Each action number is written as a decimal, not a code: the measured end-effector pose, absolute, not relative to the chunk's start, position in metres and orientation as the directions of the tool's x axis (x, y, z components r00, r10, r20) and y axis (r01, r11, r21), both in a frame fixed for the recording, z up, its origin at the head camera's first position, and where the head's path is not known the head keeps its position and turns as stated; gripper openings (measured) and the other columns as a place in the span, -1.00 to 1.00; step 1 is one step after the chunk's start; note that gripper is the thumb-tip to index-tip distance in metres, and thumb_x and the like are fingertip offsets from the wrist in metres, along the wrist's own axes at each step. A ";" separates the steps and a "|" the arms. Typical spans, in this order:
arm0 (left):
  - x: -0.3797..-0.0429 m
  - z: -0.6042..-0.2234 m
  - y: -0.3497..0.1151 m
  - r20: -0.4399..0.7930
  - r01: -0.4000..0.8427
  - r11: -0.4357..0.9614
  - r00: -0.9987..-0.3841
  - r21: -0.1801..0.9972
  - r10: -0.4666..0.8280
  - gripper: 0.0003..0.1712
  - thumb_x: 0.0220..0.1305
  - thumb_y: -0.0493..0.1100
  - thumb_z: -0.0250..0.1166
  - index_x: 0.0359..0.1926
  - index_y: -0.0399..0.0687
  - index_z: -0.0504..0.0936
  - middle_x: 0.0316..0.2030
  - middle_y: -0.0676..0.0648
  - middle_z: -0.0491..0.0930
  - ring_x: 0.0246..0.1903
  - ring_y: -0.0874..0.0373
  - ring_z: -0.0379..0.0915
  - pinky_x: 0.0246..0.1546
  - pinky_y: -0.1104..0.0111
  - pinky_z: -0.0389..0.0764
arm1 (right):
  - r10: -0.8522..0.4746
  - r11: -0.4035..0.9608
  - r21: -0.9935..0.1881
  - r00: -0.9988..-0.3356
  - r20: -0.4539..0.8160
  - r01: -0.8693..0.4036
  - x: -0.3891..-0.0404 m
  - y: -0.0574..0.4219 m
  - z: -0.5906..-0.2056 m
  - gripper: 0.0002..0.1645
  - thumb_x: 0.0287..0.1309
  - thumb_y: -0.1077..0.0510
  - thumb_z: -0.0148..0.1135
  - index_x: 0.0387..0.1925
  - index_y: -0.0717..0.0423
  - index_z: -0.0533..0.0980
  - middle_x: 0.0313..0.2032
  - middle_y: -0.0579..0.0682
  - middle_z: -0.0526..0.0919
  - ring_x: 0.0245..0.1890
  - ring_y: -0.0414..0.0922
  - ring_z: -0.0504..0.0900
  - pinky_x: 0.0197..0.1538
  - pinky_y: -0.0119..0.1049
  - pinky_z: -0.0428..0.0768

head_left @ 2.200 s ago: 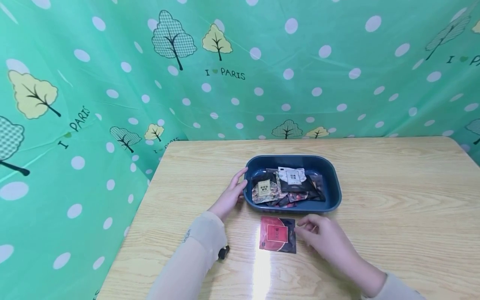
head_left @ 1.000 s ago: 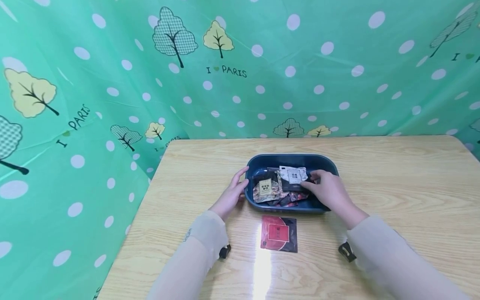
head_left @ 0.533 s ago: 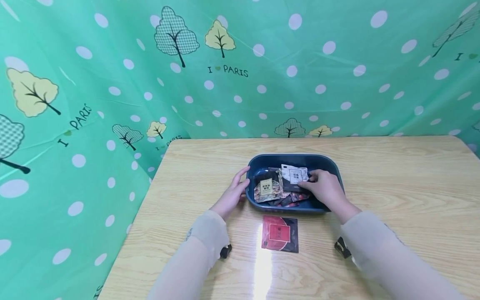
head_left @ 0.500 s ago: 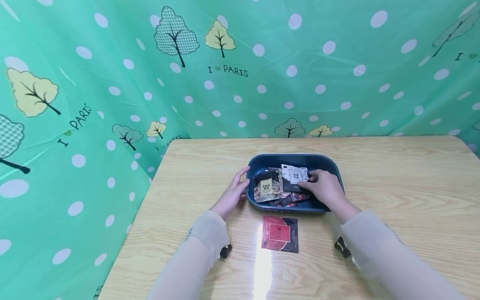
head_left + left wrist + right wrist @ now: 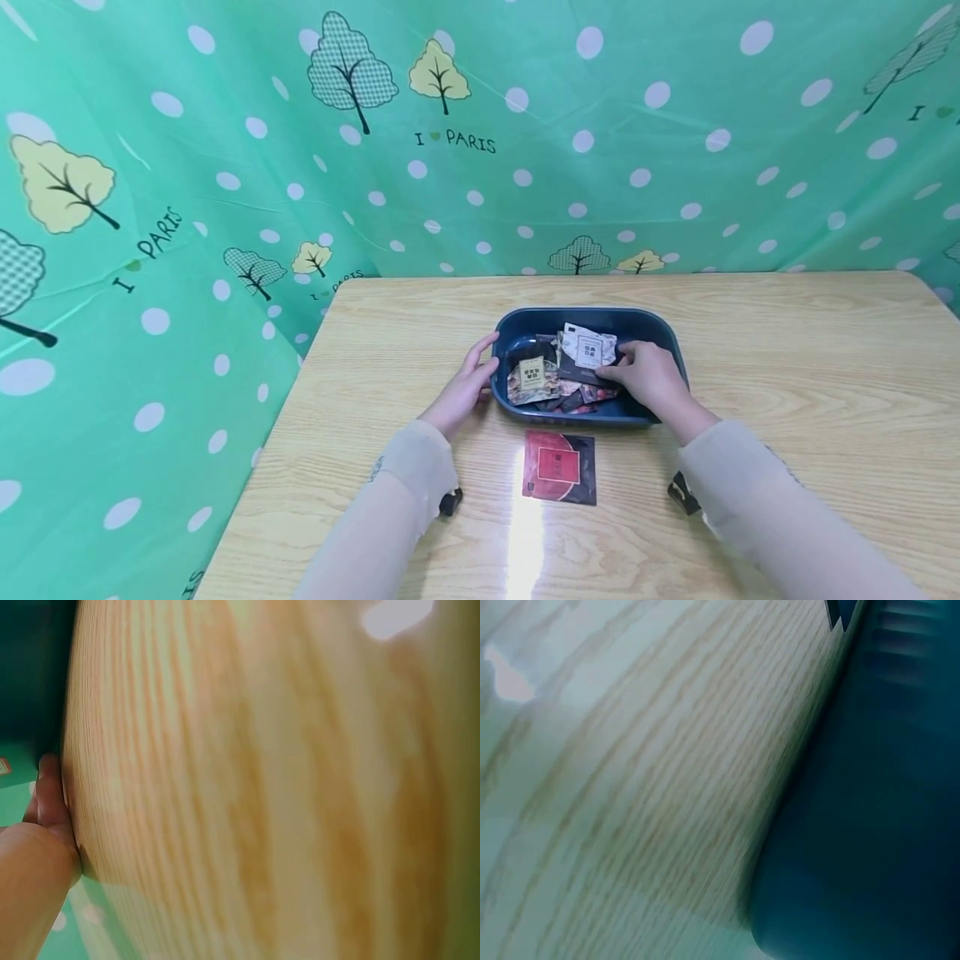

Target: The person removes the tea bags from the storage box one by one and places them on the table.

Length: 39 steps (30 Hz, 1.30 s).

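Observation:
A dark blue plastic bin [image 5: 570,419] holds several flat printed sachets. Its left end is touched by my left hand [image 5: 461,396], whose fingers lie fairly straight along the rim and outer wall. Inside the bin, my right hand [image 5: 654,379] pinches the right edge of a black-and-white sachet [image 5: 585,352] on top of the heap. Left of it lies a sachet with a cream label [image 5: 532,377]. A red-and-black sachet [image 5: 558,468] lies flat on the table in front of the bin. The right wrist view shows the bin's side wall [image 5: 870,825], not the fingers.
Light wood-grain table [image 5: 787,375] under everything, with a bright reflection near the front. Behind and to the left hangs a green dotted curtain [image 5: 525,125]. Small black wrist mounts [image 5: 684,493] sit by both sleeves.
My right hand has moved from beside the red-and-black sachet on the table into the bin. The black-and-white sachet has turned slightly under its fingers. My left hand has stayed at the bin.

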<state>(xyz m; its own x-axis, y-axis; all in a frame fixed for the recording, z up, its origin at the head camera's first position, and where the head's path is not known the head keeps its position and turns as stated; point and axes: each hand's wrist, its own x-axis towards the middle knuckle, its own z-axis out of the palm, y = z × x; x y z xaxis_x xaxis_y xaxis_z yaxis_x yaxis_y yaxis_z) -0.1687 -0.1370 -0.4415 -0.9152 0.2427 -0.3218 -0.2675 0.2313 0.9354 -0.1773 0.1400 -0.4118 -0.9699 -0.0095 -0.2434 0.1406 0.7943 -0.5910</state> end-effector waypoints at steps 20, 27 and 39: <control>-0.170 -0.442 -0.137 -0.322 -0.269 0.225 -0.916 0.936 0.241 -0.42 0.56 0.09 -0.14 0.52 0.45 0.03 0.33 -0.18 0.42 0.20 -0.10 0.48 0.32 0.02 0.32 | 0.040 0.780 -0.595 -0.964 -0.261 0.194 -0.174 0.138 -0.413 -0.40 0.25 -0.02 0.30 0.15 0.35 0.52 -0.25 0.14 0.64 -0.30 -0.03 0.51 -0.26 -0.27 0.43; -0.170 -0.443 -0.138 -0.321 -0.271 0.218 -0.916 0.938 0.240 -0.43 0.56 0.10 -0.14 0.51 0.46 0.05 0.33 -0.17 0.43 0.21 -0.11 0.47 0.31 0.03 0.33 | 0.041 0.782 -0.591 -0.963 -0.266 0.196 -0.173 0.137 -0.412 -0.42 0.24 -0.04 0.32 0.09 0.35 0.55 -0.26 0.14 0.62 -0.31 -0.03 0.50 -0.28 -0.26 0.42; -0.168 -0.439 -0.137 -0.325 -0.271 0.235 -0.916 0.934 0.237 -0.44 0.55 0.11 -0.13 0.50 0.50 0.06 0.33 -0.14 0.44 0.21 -0.08 0.48 0.32 0.02 0.32 | 0.042 0.760 -0.612 -0.956 -0.289 0.218 -0.177 0.137 -0.415 -0.47 0.21 -0.01 0.36 0.02 0.33 0.55 -0.34 0.09 0.58 -0.37 -0.07 0.47 -0.37 -0.32 0.36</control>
<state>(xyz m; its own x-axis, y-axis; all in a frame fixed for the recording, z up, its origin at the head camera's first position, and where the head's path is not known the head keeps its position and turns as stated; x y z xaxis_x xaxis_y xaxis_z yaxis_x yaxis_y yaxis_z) -0.1679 -0.1374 -0.4394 -0.9156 0.2368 -0.3251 -0.2707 0.2349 0.9336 -0.1770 0.1370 -0.4145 -0.9564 0.0419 -0.2889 0.2182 0.7602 -0.6120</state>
